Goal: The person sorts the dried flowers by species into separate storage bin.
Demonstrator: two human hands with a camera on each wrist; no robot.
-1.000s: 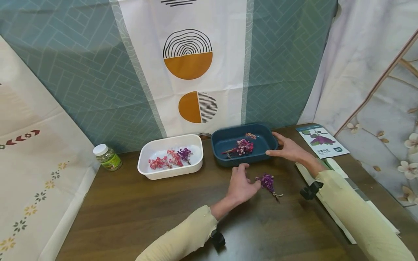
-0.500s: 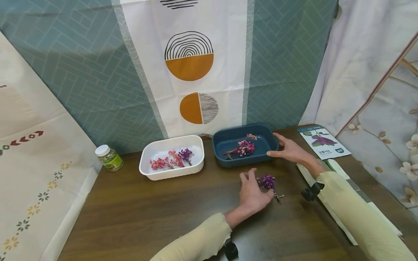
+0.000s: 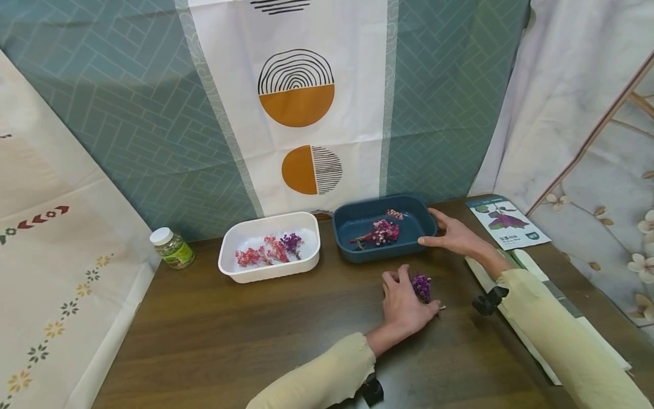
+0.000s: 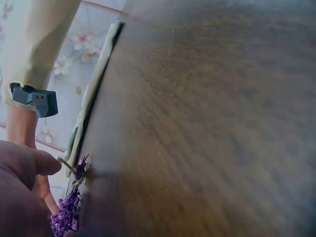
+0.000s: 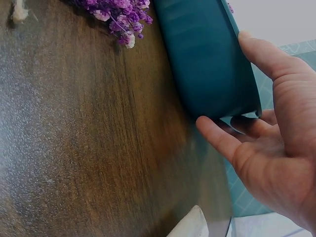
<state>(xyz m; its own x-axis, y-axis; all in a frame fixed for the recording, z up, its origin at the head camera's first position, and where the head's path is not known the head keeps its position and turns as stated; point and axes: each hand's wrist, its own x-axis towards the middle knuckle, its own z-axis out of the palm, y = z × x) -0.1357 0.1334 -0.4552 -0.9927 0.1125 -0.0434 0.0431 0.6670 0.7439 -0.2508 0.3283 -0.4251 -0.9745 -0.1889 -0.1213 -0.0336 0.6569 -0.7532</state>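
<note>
In the head view my left hand (image 3: 407,304) is low over the table, fingers spread and bent around a small bunch of purple dried flowers (image 3: 421,287). The left wrist view has the thumb (image 4: 48,162) right at the tied stems, with the purple blossoms (image 4: 65,217) below; the other fingers are mostly hidden there. My right hand (image 3: 452,234) grips the right end of a dark blue dish (image 3: 375,253), thumb on the near side and fingers round the end. Inside that dish lie a pink-and-white dried flower bunch (image 3: 384,232) and a small peach sprig (image 3: 394,214).
Left of the blue dish stands a white dish (image 3: 271,273) with pink and purple dried sprigs. A lidded jar (image 3: 174,250) is at the far left. On the right lie a printed packet (image 3: 508,222) and a folded cloth (image 3: 531,264), partly under the right arm.
My left hand has moved right and toward me, from beside the blue dish to around the purple flowers. The right hand stays on the dish.
</note>
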